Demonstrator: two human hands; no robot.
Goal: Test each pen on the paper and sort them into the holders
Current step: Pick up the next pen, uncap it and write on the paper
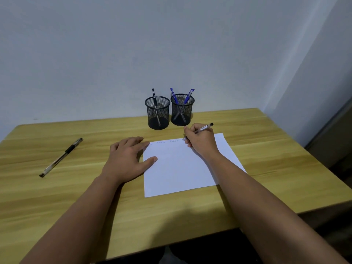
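Wooden table [247,130] carries the paper [177,168], where the right hand [200,141] pinches a pen [203,128] tip-down, 2 holders [169,111] just beyond it, the left hand [127,157] flat on the sheet's edge.

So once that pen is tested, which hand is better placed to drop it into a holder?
The right hand, probably. It already grips the pen and sits just in front of the two mesh holders. The left hand lies flat, pressing the paper edge.
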